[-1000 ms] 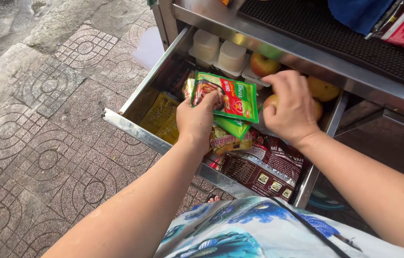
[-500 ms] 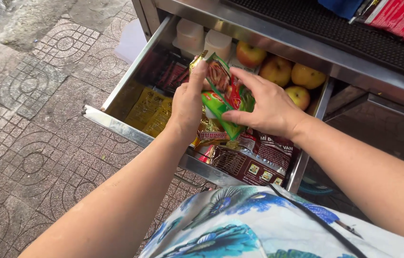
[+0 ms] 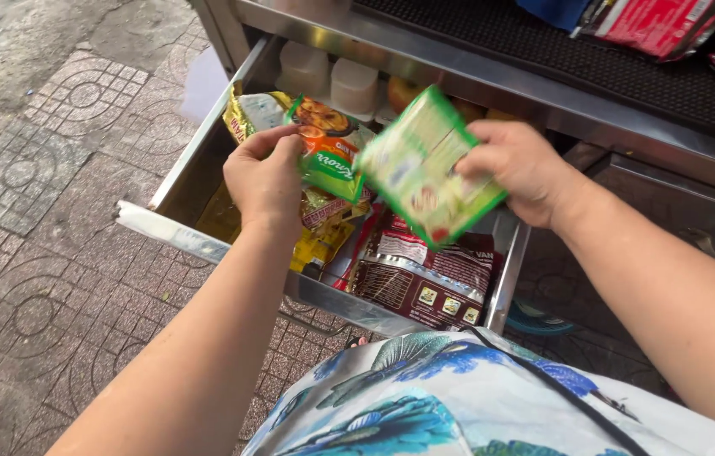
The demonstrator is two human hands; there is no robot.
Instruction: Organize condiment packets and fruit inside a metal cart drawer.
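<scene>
My left hand (image 3: 266, 176) grips a bunch of flat food packets (image 3: 317, 139), green, orange and yellow, lifted above the open steel drawer (image 3: 173, 234). My right hand (image 3: 519, 167) holds a single green packet (image 3: 426, 169) by its right edge, tilted and blurred, just above the drawer's middle. Under both hands lie more packets: a dark red bag (image 3: 433, 274) at the near right and gold ones (image 3: 323, 236) under my left wrist.
White lidded tubs (image 3: 353, 82) and a partly hidden apple (image 3: 401, 89) sit at the drawer's back. A black ribbed mat (image 3: 594, 59) covers the cart top, with red packets (image 3: 653, 21) on it. Patterned paving tiles (image 3: 45, 253) lie to the left.
Both hands have risen out of the drawer. My right hand has pulled one green packet away to the right, while my left keeps the remaining bunch. The view has shifted, hiding most apples.
</scene>
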